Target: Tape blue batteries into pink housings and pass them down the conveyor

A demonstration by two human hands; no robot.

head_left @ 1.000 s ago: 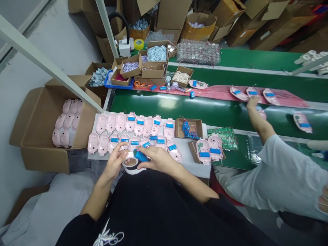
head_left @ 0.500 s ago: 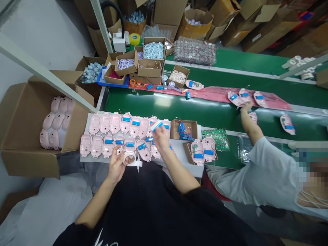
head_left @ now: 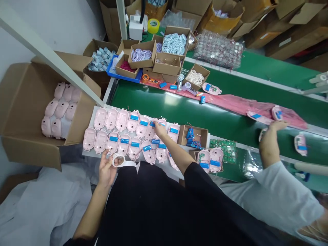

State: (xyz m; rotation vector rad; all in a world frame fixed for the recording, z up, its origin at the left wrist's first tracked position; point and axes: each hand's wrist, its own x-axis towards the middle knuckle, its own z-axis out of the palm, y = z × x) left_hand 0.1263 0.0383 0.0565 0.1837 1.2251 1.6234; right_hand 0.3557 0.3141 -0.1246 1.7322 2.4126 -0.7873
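My left hand [head_left: 107,168] holds a small white roll of tape [head_left: 118,159] near my lap, a strip trailing off to the right. My right hand [head_left: 160,129] reaches forward and presses a blue battery [head_left: 153,124] into a pink shell in the back row, fingers closed on it. Two rows of pink plastic shells [head_left: 120,131] lie on a white sheet in front of me, several with blue batteries in them.
A cardboard box of pink shells [head_left: 60,111] stands at my left. A small box of wired batteries [head_left: 192,135] and green circuit boards [head_left: 225,147] lie right of the rows. A co-worker's hand [head_left: 269,141] reaches over the green conveyor [head_left: 205,112]. Boxes of rings [head_left: 159,53] stand behind.
My right hand went from my lap forward with a blue battery to the back row of shells. My left hand stayed on the tape roll. The co-worker's arm shifted right.
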